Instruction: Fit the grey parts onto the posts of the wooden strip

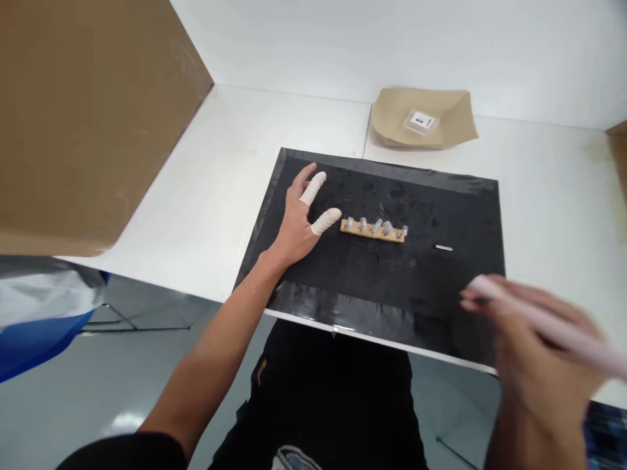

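Observation:
My left hand (300, 219) lies flat on a black mat (372, 281), fingers apart, with white finger cots on the thumb and forefinger. Its thumb tip almost touches the left end of a small tan strip (373, 230) that carries several little silver cylinders. My right hand (533, 346), blurred by motion at the lower right, is closed round a long pale pink pen-like tool (543, 321) whose tip points left over the mat's near right part. A small white pin-like piece (444, 247) lies on the mat to the right of the strip.
The mat rests on a white table (210, 196). A brown paper tray (421, 117) holding a small clear packet stands behind the mat. A large cardboard panel (83, 117) rises at the left. My dark trousers show below the table's edge.

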Tool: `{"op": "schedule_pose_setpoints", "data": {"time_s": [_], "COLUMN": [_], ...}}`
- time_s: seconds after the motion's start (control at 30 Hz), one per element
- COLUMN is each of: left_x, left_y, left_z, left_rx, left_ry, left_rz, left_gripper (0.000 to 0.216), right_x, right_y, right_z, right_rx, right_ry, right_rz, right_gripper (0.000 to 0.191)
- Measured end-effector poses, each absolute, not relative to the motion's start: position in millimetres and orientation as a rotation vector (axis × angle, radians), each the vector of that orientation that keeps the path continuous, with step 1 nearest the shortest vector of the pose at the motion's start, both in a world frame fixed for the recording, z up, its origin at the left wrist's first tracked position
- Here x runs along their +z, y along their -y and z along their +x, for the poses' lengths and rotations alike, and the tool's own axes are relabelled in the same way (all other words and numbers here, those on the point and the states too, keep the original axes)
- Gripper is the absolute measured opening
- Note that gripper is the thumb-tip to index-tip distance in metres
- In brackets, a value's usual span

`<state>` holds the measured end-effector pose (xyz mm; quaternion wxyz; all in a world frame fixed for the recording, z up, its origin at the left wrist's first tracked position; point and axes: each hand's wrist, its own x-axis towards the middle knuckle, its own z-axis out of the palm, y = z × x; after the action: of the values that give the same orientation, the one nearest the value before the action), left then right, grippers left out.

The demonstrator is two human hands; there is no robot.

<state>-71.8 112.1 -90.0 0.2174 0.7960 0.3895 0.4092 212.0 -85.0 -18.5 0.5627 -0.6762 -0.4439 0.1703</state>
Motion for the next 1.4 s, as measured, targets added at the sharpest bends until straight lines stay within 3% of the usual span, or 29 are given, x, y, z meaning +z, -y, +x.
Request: {"op": "schedule_pose_setpoints", "data": {"time_s": [0.1,0.2,0.37,0.63,1.13,1.4], "left_x": [-88.0,-83.3,-75.5,-74.5,-67.7,-70.7], "left_y": [-108.6,-105.4,-101.9,-104.4,-101.6,-98.0], "left_z": [-71.5,-70.8,-72.9,-77.6,-76.9,-78.0], "left_rx": [1.136,1.115,1.078,1.076,1.175,0.967], "left_ry": [-1.105,-1.112,-1.108,-1.084,-1.15,-1.221], "left_rz": [2.136,2.114,2.125,2.129,2.405,2.429], "left_gripper": [0.06,0.057,0.061,0.067,0.058,0.073], "right_x": [-26.7,-41.6,-67.4,-75.1,-75.6,-77.3], "right_y": [22.3,-31.1,-72.2,-73.6,-64.1,-61.1], "right_z": [258.5,294.8,325.1,331.5,318.8,320.4], "right_rx": [0.3,0.247,0.333,0.451,0.464,0.465], "right_ry": [0.864,0.923,0.87,0.774,0.939,0.922], "right_rz": [-1.362,-1.529,-1.428,-1.372,-1.486,-1.458], "right_gripper": [0.027,0.028,0.03,0.035,0.03,0.031]}}
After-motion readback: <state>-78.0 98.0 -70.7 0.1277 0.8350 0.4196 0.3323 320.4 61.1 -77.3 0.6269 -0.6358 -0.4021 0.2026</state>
